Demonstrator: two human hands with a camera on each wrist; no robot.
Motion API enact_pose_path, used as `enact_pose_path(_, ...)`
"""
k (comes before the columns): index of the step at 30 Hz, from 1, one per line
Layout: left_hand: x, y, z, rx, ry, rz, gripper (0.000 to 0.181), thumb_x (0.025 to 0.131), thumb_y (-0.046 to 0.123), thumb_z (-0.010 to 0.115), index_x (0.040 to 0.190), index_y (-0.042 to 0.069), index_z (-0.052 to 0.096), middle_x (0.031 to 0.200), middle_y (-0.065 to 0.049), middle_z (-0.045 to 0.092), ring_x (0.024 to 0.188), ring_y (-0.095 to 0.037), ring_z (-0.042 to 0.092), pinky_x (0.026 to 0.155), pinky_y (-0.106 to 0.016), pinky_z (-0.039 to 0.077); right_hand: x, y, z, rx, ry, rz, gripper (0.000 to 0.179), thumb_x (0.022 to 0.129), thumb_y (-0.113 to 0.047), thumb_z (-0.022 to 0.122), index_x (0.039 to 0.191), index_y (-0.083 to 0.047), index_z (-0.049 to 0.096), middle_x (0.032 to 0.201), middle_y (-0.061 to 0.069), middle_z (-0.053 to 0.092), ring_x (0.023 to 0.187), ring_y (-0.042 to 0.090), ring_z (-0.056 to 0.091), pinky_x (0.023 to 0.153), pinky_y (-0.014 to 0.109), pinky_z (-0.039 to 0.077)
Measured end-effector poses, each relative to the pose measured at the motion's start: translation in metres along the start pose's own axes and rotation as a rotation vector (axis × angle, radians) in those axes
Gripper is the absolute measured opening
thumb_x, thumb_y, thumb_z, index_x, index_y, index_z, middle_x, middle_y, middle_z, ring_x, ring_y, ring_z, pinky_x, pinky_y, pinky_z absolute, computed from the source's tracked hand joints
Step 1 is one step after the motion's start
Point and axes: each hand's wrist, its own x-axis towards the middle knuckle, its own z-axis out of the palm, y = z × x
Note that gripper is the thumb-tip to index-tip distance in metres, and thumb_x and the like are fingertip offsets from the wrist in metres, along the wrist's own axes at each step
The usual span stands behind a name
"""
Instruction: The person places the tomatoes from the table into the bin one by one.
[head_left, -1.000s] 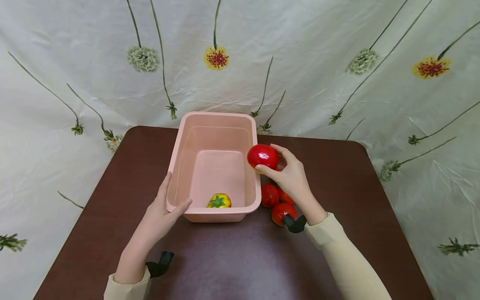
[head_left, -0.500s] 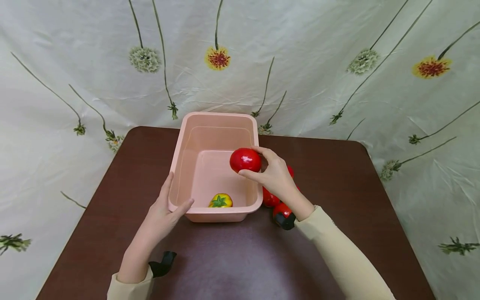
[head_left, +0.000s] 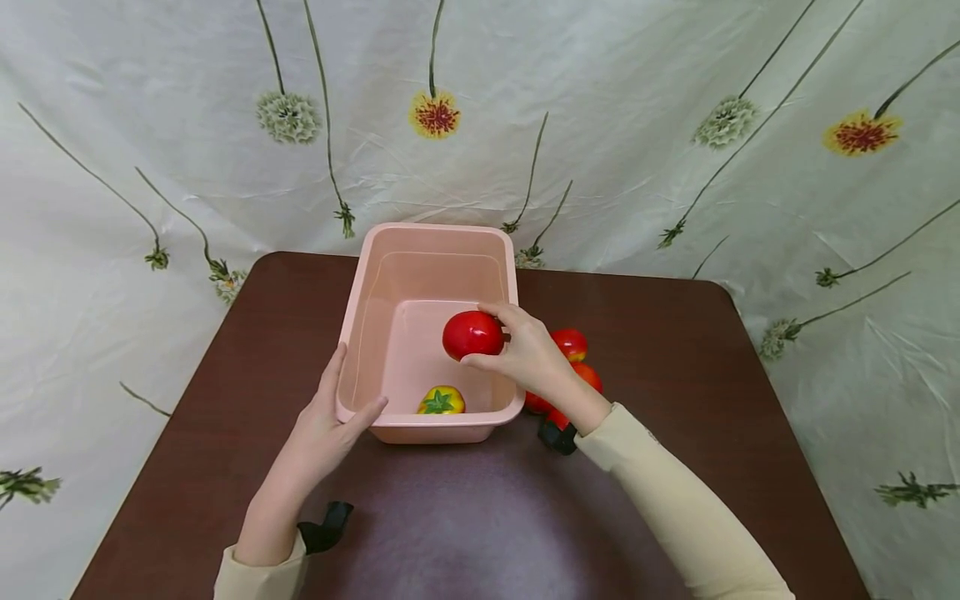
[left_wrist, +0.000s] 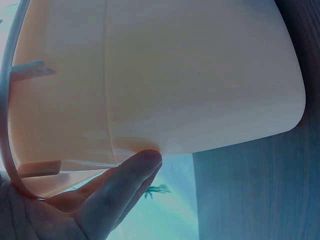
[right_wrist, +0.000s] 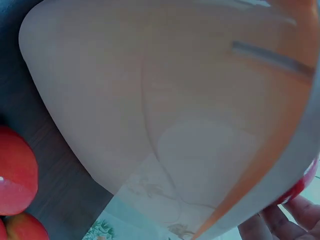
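Observation:
A pink plastic bin [head_left: 431, 422] stands on the table. My left hand [head_left: 322, 429] holds its near left corner, thumb at the front rim and fingers along the outer left wall. In the left wrist view those fingers [left_wrist: 127, 185] press the outside of the bin. Over the bin's right side, my right hand [head_left: 528, 354] pinches a glossy red fruit [head_left: 472, 335] between thumb and fingers. A yellow fruit [head_left: 441, 401] with a green leafy top lies inside near the front wall. The right wrist view shows the fruit [right_wrist: 300, 187] mostly hidden by the rim.
Several red fruits [head_left: 570, 343] lie on the dark brown table [head_left: 660, 358] close beside the bin's right wall, partly hidden under my right forearm. A pale cloth [head_left: 615, 167] printed with flowers hangs behind the table. Black straps [head_left: 326, 527] show at both wrists.
My right hand has carried the red fruit leftward from above the bin's right rim to over its inside, and slightly nearer to me. The left hand stays at the corner.

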Motion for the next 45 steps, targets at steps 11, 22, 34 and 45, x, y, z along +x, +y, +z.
enact_pose_path(11,-0.0003,-0.0009,0.0009,0.0,0.014,0.021,0.098,0.093,0.05,0.061,0.159,0.027,-0.008,0.167,-0.009,0.005,0.145,-0.048,0.023,0.11,-0.069,0.027,-0.0006,-0.0018,0.0042,-0.26,-0.062,-0.081,0.074,0.078,-0.032,0.084,0.14,-0.008,0.051,0.142,0.01,0.054,0.123,0.029,0.057,0.096,0.041,0.054)
enact_pose_path(22,0.001,-0.0003,0.002,-0.008,0.011,0.017,0.099,0.093,0.053,0.06,0.159,0.028,-0.01,0.167,-0.006,0.002,0.146,-0.048,0.023,0.109,-0.069,0.028,-0.0028,-0.0036,0.0064,-0.387,-0.112,-0.111,0.073,0.077,-0.029,0.085,0.138,-0.006,0.052,0.137,0.016,0.055,0.12,0.031,0.059,0.099,0.042,0.052)
enact_pose_path(34,0.0011,0.0015,0.0001,0.001,0.005,0.006,0.098,0.094,0.052,0.059,0.158,0.028,-0.011,0.167,-0.008,0.002,0.146,-0.049,0.022,0.109,-0.07,0.027,-0.0059,-0.0006,0.0102,-0.476,-0.133,-0.175,0.066,0.079,-0.025,0.083,0.135,-0.002,0.056,0.135,0.016,0.055,0.123,0.03,0.055,0.107,0.038,0.046)
enact_pose_path(45,0.0008,0.0008,0.0016,0.007,-0.019,-0.025,0.098,0.093,0.054,0.058,0.158,0.031,-0.012,0.164,-0.022,0.008,0.145,-0.051,0.021,0.11,-0.07,0.025,-0.0078,0.0021,0.0051,-0.337,-0.057,-0.195,0.055,0.081,-0.019,0.081,0.13,-0.004,0.061,0.135,0.014,0.058,0.131,0.032,0.052,0.106,0.04,0.047)
